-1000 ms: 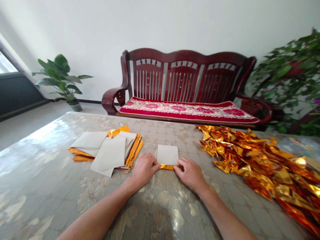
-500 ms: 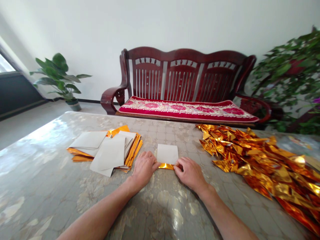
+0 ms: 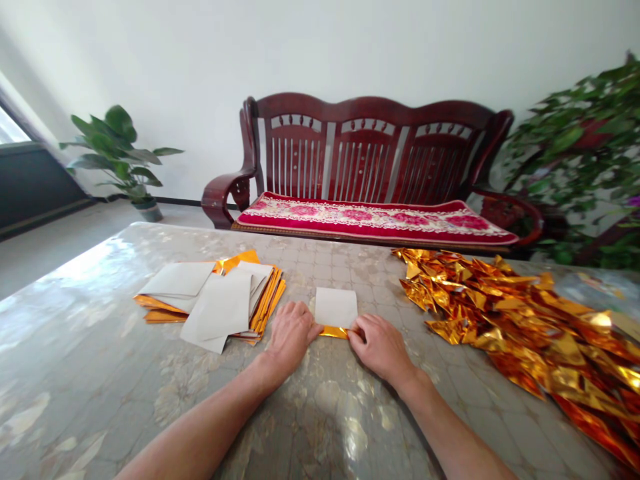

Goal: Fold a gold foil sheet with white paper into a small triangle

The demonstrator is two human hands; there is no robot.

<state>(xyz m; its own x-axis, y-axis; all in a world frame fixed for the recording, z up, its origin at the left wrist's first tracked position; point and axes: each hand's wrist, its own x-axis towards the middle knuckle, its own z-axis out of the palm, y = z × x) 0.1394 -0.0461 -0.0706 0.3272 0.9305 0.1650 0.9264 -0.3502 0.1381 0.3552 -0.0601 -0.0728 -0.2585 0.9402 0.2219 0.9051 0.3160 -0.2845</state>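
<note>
Left hand (image 3: 291, 333): resting palm-down on the table, fingertips pinched together on the left end of the folded gold strip
Right hand (image 3: 379, 345): palm-down just right of the left hand, fingertips pressed shut on the right end of the same strip
Small white-backed gold foil sheet (image 3: 336, 311): flat on the table between the two hands, near edge turned up into a narrow gold fold, white side up beyond it
Glossy marble-patterned table (image 3: 320, 413): bare and reflective under both forearms
Loose stack of white-and-gold foil sheets (image 3: 213, 300): left of the left hand, near but apart from it, fanned unevenly, mostly white side up
Heap of crumpled shiny gold folded pieces (image 3: 520, 327): right of the right hand, apart from it, spreading to the right edge
Dark red wooden bench with a red floral cushion (image 3: 370, 180): beyond the table's far edge, against the white wall
Green potted plant (image 3: 120, 157): far left on the floor
Leafy green shrub (image 3: 585, 160): far right
</note>
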